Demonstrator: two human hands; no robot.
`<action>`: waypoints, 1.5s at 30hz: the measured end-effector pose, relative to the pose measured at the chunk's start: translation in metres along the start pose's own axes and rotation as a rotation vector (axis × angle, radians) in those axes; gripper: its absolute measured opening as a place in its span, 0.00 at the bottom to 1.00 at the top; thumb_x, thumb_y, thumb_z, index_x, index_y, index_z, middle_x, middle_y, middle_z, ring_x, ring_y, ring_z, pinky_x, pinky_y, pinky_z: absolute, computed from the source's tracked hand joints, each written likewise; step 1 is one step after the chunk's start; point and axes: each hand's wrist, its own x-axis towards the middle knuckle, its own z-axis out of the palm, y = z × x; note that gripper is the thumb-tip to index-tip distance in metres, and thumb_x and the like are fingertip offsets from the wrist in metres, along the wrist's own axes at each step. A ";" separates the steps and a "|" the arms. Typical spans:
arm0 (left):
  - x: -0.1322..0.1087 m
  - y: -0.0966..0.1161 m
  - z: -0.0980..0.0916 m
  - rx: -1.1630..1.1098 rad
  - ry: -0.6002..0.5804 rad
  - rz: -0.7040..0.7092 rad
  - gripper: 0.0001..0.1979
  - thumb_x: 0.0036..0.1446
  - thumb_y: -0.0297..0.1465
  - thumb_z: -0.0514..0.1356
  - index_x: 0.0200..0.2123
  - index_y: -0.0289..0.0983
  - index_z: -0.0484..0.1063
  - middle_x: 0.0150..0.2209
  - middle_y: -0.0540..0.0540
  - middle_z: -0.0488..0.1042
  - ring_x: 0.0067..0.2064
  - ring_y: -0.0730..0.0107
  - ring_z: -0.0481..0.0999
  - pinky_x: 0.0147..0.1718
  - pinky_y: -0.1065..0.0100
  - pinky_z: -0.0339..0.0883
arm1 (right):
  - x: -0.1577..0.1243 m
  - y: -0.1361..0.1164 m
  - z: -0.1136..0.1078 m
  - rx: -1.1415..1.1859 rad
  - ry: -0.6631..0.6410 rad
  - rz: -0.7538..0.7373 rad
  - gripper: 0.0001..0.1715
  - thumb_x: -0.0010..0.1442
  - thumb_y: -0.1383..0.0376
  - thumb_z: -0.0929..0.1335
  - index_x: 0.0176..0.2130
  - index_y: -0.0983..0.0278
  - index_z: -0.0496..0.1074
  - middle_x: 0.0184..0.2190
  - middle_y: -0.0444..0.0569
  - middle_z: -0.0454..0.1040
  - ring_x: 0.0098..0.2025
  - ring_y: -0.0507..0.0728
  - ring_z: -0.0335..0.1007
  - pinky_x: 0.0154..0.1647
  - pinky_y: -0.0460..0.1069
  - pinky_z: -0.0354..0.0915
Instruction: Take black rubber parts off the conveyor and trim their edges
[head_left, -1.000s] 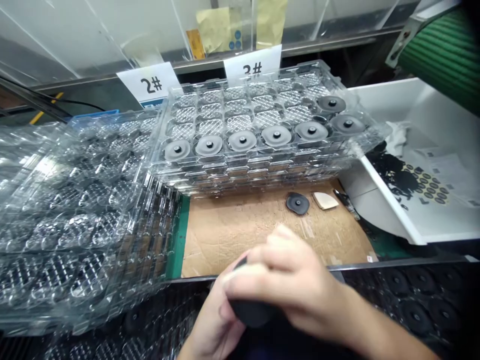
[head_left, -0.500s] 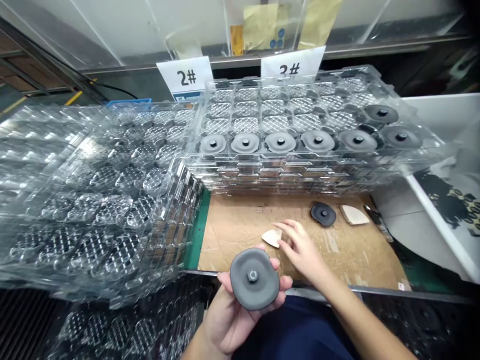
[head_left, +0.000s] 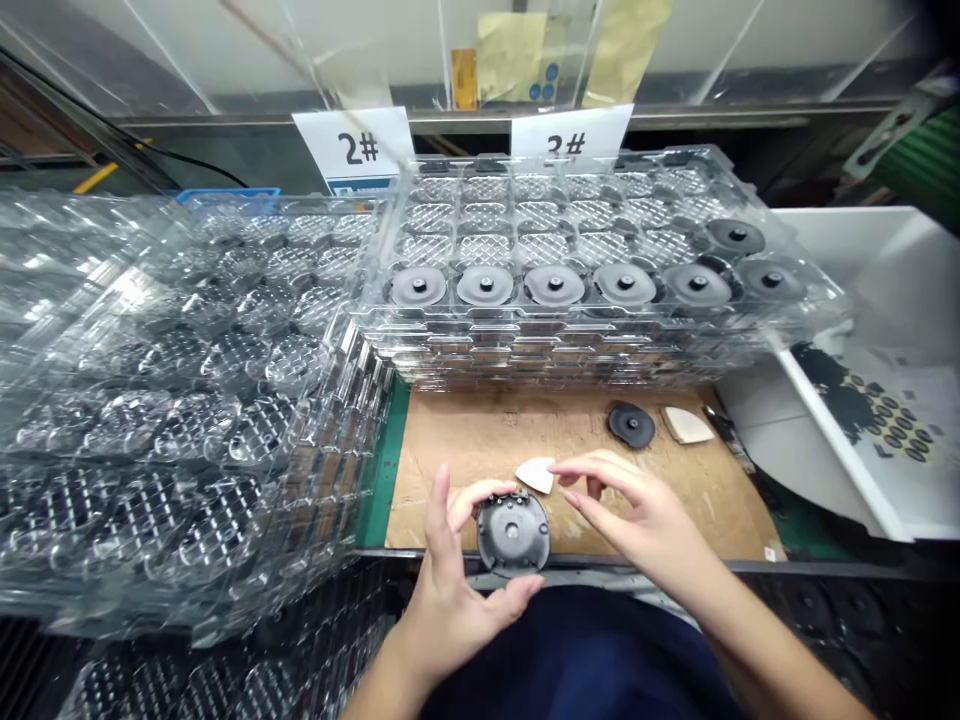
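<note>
My left hand (head_left: 457,590) grips a black round plastic part (head_left: 514,535) by its rim, the thumb at the lower edge and fingers at the upper edge. The face towards me has a central hole and small posts along the rim. My right hand (head_left: 622,500) is beside a cream wedge-shaped pad (head_left: 535,474), its index fingertip at the pad's edge. Thumb and index finger are apart; whether they touch the pad is unclear. Another black disc (head_left: 631,425) with a central stud lies on the cardboard (head_left: 457,440), left of a second wedge pad (head_left: 688,426).
Behind the cardboard stands a stack of clear blister trays (head_left: 570,330), with several grey discs in the top one. More clear trays (head_left: 187,420) are piled at the left. A white bin (head_left: 892,500) holding small black parts stands at the right. Paper signs (head_left: 356,150) hang behind.
My left hand has turned the round part over, from its smooth studded face to the face with posts. My right hand has shifted slightly right relative to the wedge pad.
</note>
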 end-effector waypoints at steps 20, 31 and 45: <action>-0.002 0.006 0.006 -0.033 -0.468 -0.277 0.59 0.37 0.44 0.66 0.60 0.52 0.24 0.44 0.47 0.71 0.47 0.58 0.70 0.50 0.52 0.58 | -0.004 -0.012 -0.019 0.909 -0.667 0.232 0.08 0.49 0.67 0.73 0.34 0.66 0.77 0.29 0.46 0.76 0.33 0.51 0.71 0.38 0.45 0.66; 0.011 0.008 0.032 0.067 -0.600 -0.370 0.39 0.31 0.33 0.71 0.50 0.46 0.63 0.40 0.49 0.74 0.43 0.65 0.71 0.45 0.67 0.59 | -0.039 0.025 -0.027 0.870 -0.395 0.337 0.06 0.51 0.64 0.72 0.32 0.63 0.75 0.28 0.44 0.76 0.30 0.50 0.71 0.34 0.43 0.65; -0.017 0.121 -0.103 0.944 0.473 -0.415 0.20 0.54 0.45 0.50 0.32 0.35 0.71 0.32 0.43 0.76 0.36 0.61 0.75 0.38 0.60 0.69 | -0.011 0.117 0.029 0.142 -0.101 -0.015 0.13 0.56 0.59 0.63 0.36 0.61 0.73 0.25 0.46 0.73 0.25 0.55 0.69 0.26 0.47 0.65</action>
